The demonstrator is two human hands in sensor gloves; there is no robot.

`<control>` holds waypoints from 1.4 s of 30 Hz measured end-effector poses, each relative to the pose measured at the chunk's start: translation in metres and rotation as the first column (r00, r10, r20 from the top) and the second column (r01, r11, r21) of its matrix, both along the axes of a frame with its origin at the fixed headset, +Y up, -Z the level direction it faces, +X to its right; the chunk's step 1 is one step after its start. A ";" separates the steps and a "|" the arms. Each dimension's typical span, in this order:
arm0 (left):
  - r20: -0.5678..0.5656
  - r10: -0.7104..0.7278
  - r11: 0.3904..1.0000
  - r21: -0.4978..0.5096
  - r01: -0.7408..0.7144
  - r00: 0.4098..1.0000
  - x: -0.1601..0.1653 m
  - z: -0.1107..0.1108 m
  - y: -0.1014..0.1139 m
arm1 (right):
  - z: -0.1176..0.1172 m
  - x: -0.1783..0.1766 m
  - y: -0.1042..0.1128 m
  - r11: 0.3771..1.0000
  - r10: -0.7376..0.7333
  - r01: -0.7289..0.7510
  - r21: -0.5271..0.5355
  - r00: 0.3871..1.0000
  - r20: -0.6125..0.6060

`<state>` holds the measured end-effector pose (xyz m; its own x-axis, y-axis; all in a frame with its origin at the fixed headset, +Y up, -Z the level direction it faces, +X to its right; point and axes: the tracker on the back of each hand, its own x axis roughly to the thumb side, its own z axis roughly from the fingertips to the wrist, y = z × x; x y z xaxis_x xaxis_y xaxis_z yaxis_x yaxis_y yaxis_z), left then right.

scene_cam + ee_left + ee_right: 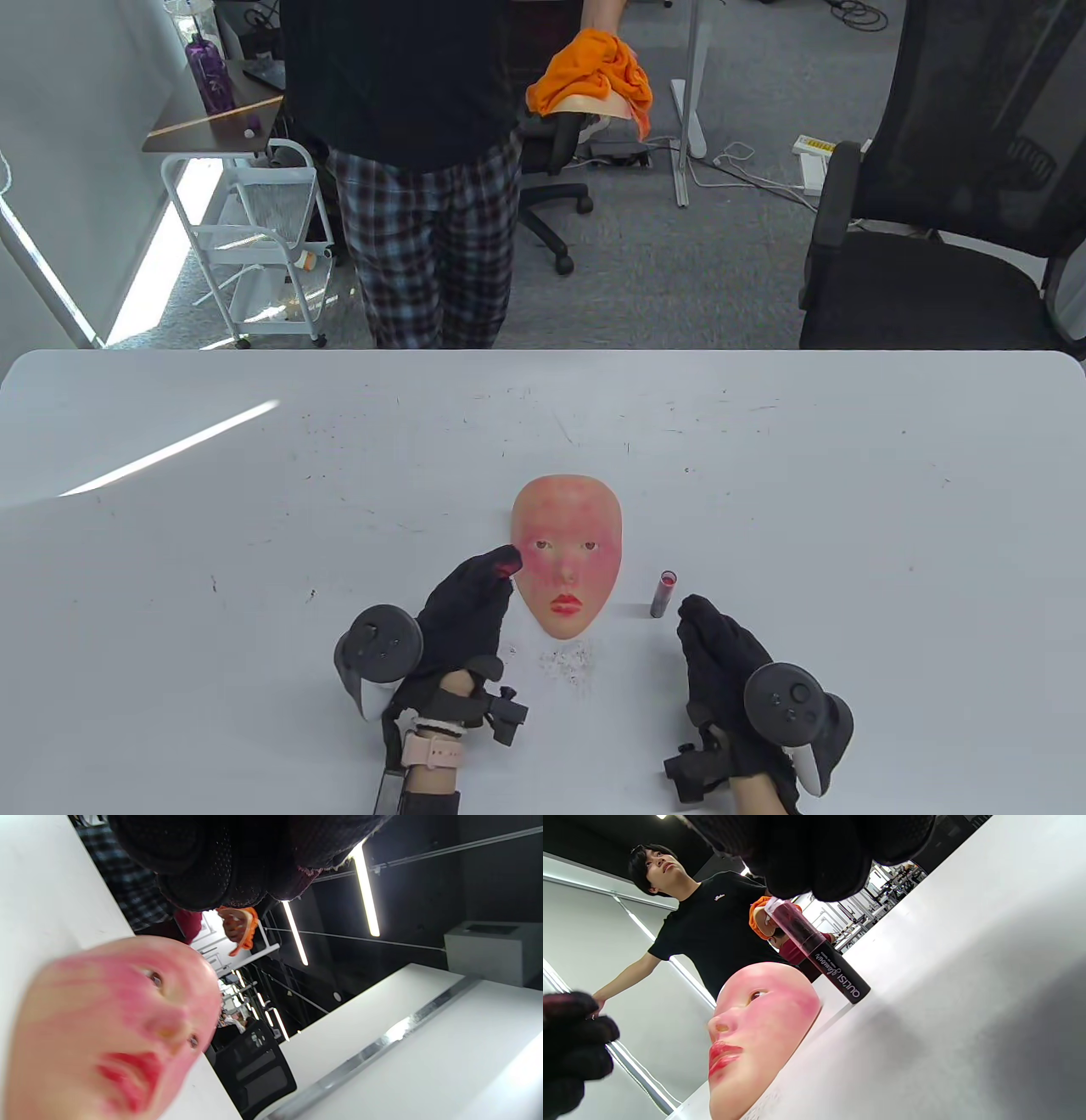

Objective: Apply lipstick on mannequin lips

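A flesh-coloured mannequin face [567,543] lies face up on the white table [254,526], with red lips [566,605] and pink smears on its cheeks. A dark lipstick tube [663,593] stands upright just right of it, its red tip exposed. My left hand [501,569] rests beside the face's left edge, its red-stained fingertip at the cheek, holding nothing. My right hand [697,613] lies on the table just right of the lipstick, not gripping it. The right wrist view shows the lipstick [823,959] below my fingers [814,853] and the face [755,1035].
A person in a black shirt [399,76] stands behind the table holding an orange cloth [594,72]. Pale crumbs [567,660] lie in front of the face's chin. A black office chair [950,212] and a white cart [263,238] stand beyond the table.
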<state>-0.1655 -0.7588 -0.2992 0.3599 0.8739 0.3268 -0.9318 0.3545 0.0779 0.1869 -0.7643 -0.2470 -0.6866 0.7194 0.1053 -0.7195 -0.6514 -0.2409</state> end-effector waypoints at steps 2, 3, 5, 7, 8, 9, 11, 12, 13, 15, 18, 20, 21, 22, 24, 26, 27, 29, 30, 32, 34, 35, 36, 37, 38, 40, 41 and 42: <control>-0.041 0.054 0.998 -0.014 -0.055 0.998 -0.010 0.002 -0.007 | 0.002 -0.003 0.001 1.000 0.021 -0.021 0.017 1.000 0.001; -0.041 0.088 0.996 -0.016 -0.088 0.995 -0.012 0.002 -0.009 | 0.002 -0.003 0.001 0.999 0.027 -0.027 0.019 1.000 -0.003; -0.030 0.131 0.991 -0.010 -0.131 0.991 -0.014 0.002 -0.009 | 0.004 -0.004 0.003 0.998 0.052 -0.052 0.029 0.999 0.013; -0.018 0.149 0.989 0.010 -0.149 0.989 -0.014 0.003 -0.005 | 0.005 -0.003 0.005 0.995 0.085 -0.086 0.039 0.996 0.035; -0.017 0.144 0.989 0.031 -0.143 0.989 -0.015 0.004 -0.002 | 0.007 -0.003 0.007 0.991 0.118 -0.122 0.057 0.991 0.069; -0.014 0.133 0.990 0.049 -0.132 0.991 -0.015 0.005 0.000 | 0.008 -0.003 0.008 0.986 0.140 -0.146 0.076 0.987 0.084; -0.003 0.080 0.992 0.093 -0.080 0.997 -0.016 0.006 0.006 | 0.010 -0.003 0.011 0.966 0.219 -0.231 0.112 0.969 0.111; 0.005 0.032 0.993 0.110 -0.032 0.999 -0.016 0.006 0.009 | 0.011 -0.003 0.012 0.954 0.262 -0.275 0.119 0.958 0.115; 0.010 -0.034 0.991 0.127 0.032 0.999 -0.015 0.007 0.012 | 0.011 -0.004 0.014 0.933 0.325 -0.339 0.119 0.938 0.124; -0.060 -0.206 0.963 0.164 0.213 0.977 -0.014 0.010 0.017 | 0.009 -0.005 0.016 0.890 0.438 -0.450 0.070 0.888 0.137; -0.100 -0.480 0.858 0.155 0.490 0.872 -0.010 0.012 0.022 | 0.008 -0.005 0.018 0.769 0.634 -0.639 -0.019 0.760 0.143; -0.076 -0.545 0.827 0.113 0.551 0.835 -0.006 0.012 0.020 | 0.007 -0.005 0.017 0.737 0.672 -0.676 -0.024 0.728 0.137; -0.062 -0.550 0.827 0.100 0.554 0.833 -0.005 0.011 0.018 | 0.007 -0.005 0.016 0.736 0.674 -0.676 -0.029 0.728 0.129; -0.030 -0.549 0.833 0.072 0.549 0.835 -0.002 0.010 0.015 | 0.006 -0.006 0.015 0.741 0.671 -0.670 -0.044 0.735 0.102; 0.014 -0.551 0.834 0.023 0.551 0.834 0.001 0.009 0.009 | 0.005 -0.007 0.014 0.736 0.676 -0.674 -0.056 0.732 0.084; 0.038 -0.568 0.823 -0.006 0.568 0.822 0.002 0.009 0.006 | 0.005 -0.007 0.013 0.728 0.686 -0.683 -0.066 0.724 0.073; 0.044 -0.575 0.817 -0.023 0.577 0.817 0.002 0.009 0.006 | 0.005 -0.008 0.013 0.727 0.687 -0.684 -0.068 0.723 0.070; 0.064 -0.573 0.816 -0.049 0.576 0.817 0.003 0.010 0.004 | 0.005 -0.008 0.012 0.721 0.692 -0.688 -0.075 0.719 0.063; 0.069 -0.569 0.818 -0.055 0.572 0.820 0.003 0.010 0.003 | 0.005 -0.008 0.011 0.718 0.696 -0.691 -0.079 0.716 0.060; 0.084 -0.556 0.824 -0.076 0.562 0.827 0.004 0.010 0.001 | 0.005 -0.009 0.009 0.710 0.704 -0.699 -0.091 0.708 0.053; 0.100 -0.550 0.824 -0.099 0.559 0.829 0.004 0.010 -0.002 | 0.005 -0.010 0.009 0.703 0.711 -0.705 -0.095 0.702 0.051; 0.105 -0.549 0.823 -0.104 0.558 0.829 0.004 0.010 -0.003 | 0.005 -0.010 0.008 0.701 0.712 -0.707 -0.095 0.700 0.049; 0.107 -0.547 0.824 -0.105 0.557 0.830 0.004 0.009 -0.004 | 0.005 -0.010 0.008 0.700 0.714 -0.708 -0.096 0.699 0.049; 0.103 -0.544 0.827 -0.104 0.553 0.833 0.003 0.010 -0.004 | 0.006 -0.011 0.008 0.699 0.715 -0.709 -0.095 0.697 0.052; 0.102 -0.544 0.827 -0.102 0.553 0.833 0.003 0.010 -0.004 | 0.006 -0.011 0.008 0.696 0.717 -0.712 -0.093 0.695 0.052; 0.079 -0.540 0.834 -0.085 0.545 0.838 0.003 0.010 -0.004 | 0.006 -0.012 0.008 0.691 0.722 -0.716 -0.095 0.690 0.052; 0.062 -0.536 0.839 -0.069 0.539 0.842 0.003 0.010 -0.003 | 0.006 -0.013 0.008 0.690 0.724 -0.718 -0.095 0.688 0.051; 0.061 -0.533 0.841 -0.067 0.536 0.844 0.002 0.010 -0.003 | 0.005 -0.013 0.008 0.688 0.725 -0.719 -0.095 0.687 0.050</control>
<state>-0.1634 -0.7619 -0.2893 0.7673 0.5725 0.2889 -0.5973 0.8020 -0.0030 0.1741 -0.7562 -0.2416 -1.0000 0.0003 0.0016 -0.0007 -0.9770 -0.2134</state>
